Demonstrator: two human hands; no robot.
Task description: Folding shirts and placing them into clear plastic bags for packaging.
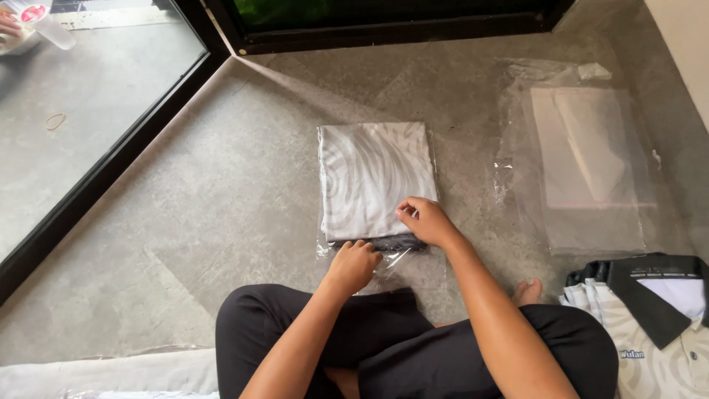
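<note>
In front of your knees lies a clear plastic bag (378,193) on the grey floor, rectangular, holding a folded white-and-grey patterned cloth; its open flap points toward you. Well to its right you have a stack of empty clear bags (583,159), flat, with a pale sheet showing inside. By your right knee, a folded shirt's collar shows a white rectangular label (673,292). At the top left corner sits a white tub (33,15) with a red-and-white lid.

Soft patterned cloth shirt (375,177) in glossy clear plastic bag (391,260); matt rough concrete floor (221,192).
</note>
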